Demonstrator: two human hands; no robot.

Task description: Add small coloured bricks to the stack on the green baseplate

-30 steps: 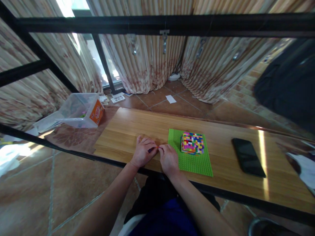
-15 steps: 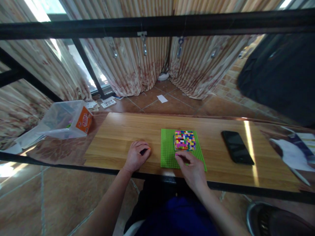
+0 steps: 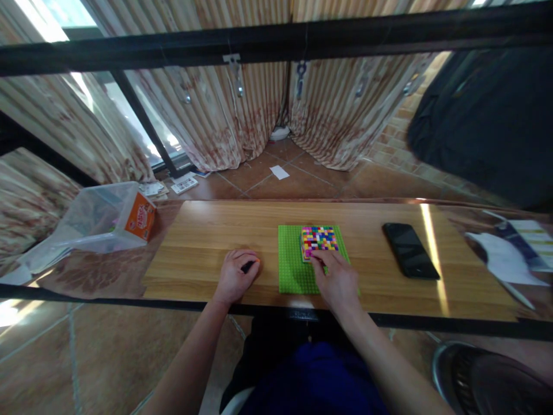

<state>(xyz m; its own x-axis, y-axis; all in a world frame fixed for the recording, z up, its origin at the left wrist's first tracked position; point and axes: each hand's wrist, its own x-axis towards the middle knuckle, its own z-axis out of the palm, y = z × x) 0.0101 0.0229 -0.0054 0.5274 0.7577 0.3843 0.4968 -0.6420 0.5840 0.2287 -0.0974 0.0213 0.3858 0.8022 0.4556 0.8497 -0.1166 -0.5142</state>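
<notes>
A block of small multicoloured toy bricks (image 3: 318,235) stands on a green studded baseplate (image 3: 290,276), towards its far side. My right hand (image 3: 339,282) reaches over the plate to the near edge of the block, covering part of it. Its thumb and forefinger are pinched on a small pink brick (image 3: 308,253), which touches the block's near left corner. On the wood to the left of the plate rests my left hand (image 3: 237,275), fingers curled in. A speck of orange shows at its fingertips; what it holds is too small to make out.
A black phone (image 3: 410,251) lies on the wooden board (image 3: 211,230) at the right. To the left stands a clear plastic bin (image 3: 99,216) with an orange label. Papers (image 3: 510,259) lie beyond the board's right end. A dark bar (image 3: 268,43) crosses above the far side.
My right hand has moved forward from the bare studs, bringing the pink brick up onto the block's near left corner. The left hand stays curled in place. The view has shifted slightly.
</notes>
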